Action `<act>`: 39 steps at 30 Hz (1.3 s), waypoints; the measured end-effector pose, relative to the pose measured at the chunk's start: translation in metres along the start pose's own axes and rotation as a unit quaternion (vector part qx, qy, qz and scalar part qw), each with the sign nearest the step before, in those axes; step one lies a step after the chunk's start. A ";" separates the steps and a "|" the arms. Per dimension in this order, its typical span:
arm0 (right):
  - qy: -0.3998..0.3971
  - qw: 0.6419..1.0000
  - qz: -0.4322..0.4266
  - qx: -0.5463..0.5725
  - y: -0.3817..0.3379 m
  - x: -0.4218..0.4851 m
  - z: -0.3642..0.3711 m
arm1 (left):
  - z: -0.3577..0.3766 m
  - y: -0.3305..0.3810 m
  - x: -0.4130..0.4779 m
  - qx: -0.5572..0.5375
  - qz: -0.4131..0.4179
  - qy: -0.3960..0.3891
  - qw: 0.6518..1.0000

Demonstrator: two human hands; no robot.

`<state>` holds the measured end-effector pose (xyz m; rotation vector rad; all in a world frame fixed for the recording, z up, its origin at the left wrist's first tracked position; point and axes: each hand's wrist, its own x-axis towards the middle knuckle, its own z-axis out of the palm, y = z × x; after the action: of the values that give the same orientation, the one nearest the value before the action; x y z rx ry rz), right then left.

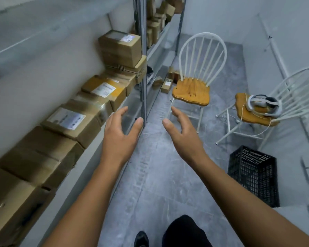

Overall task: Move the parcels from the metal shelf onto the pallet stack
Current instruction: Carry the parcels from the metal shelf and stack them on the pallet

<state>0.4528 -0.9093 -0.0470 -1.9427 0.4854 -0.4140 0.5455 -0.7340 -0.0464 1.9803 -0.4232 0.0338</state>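
Observation:
A row of brown cardboard parcels lines the metal shelf (132, 107) on the left. A labelled parcel (71, 123) sits mid-row, and beyond it lies a yellow-taped parcel (105, 90). At the far end a taller stack of parcels (121, 49) leans by the shelf's upright post (143, 68). My left hand (121, 136) hovers open just right of the shelf edge, touching nothing. My right hand (182, 132) is open too, held over the aisle floor. No pallet stack is in view.
A white chair with a wooden seat (191, 91) stands ahead in the narrow aisle. A second chair (253, 113) on the right carries a headset and cable. A black plastic crate (253, 173) sits on the floor at right. More parcels fill a farther shelf bay (157, 24).

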 end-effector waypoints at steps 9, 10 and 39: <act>-0.067 0.997 0.025 0.015 0.052 0.170 -0.007 | 0.082 -0.022 0.130 0.029 -0.031 0.027 0.999; -0.074 0.997 0.024 0.019 0.052 0.192 -0.011 | 0.090 -0.019 0.148 0.032 -0.034 0.037 0.998; -0.271 0.962 -0.036 0.007 0.020 0.619 0.092 | 0.161 -0.080 0.476 -0.126 -0.225 0.311 0.915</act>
<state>1.0264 -1.1599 -0.0594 -1.9608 0.0549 0.0776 0.9892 -0.9790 -0.0862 1.6533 0.4270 0.2948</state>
